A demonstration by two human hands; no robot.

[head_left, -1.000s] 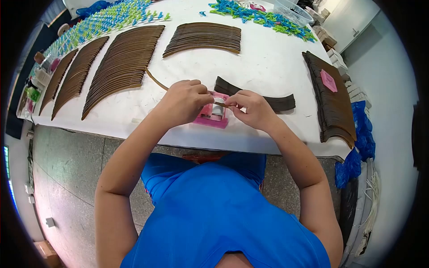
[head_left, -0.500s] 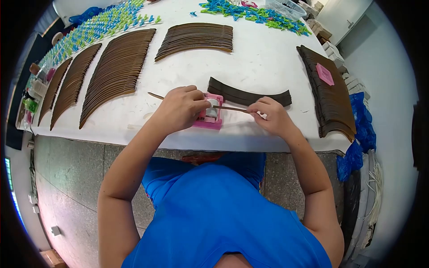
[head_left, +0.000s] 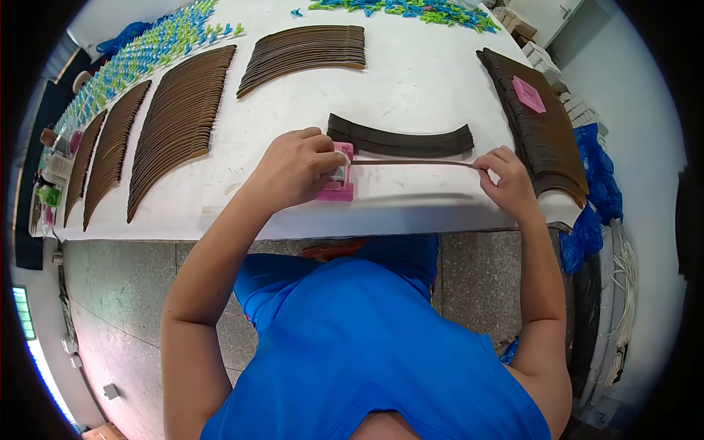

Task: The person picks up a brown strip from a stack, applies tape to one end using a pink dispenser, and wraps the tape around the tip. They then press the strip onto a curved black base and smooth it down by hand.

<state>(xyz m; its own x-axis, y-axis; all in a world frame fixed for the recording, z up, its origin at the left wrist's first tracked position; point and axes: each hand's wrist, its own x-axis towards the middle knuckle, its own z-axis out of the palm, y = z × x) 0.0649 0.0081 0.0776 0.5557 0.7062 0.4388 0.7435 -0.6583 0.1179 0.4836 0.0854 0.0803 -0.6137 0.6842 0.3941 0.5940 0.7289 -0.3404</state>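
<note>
A thin brown strip (head_left: 414, 163) stretches nearly level above the white table. At its right end, my right hand (head_left: 507, 182) pinches it between thumb and fingers. My left hand (head_left: 295, 169) is closed over the strip's other end, at a small pink holder (head_left: 337, 192) with a pale roller-like part. My fingers partly cover this holder, and the exact contact there is hidden. Just behind the strip lies a curved stack of dark strips (head_left: 400, 138).
Fanned rows of brown strips (head_left: 180, 110) lie at the left, with another row (head_left: 308, 55) at the back. A large dark stack (head_left: 532, 125) with a pink piece (head_left: 529, 95) on it lies at right. Green and blue clips (head_left: 147, 66) cover the far left.
My right hand has moved right, drawing the strip along. The strip's end that stuck out left of my left hand no longer shows. My left hand stays at the pink holder.
</note>
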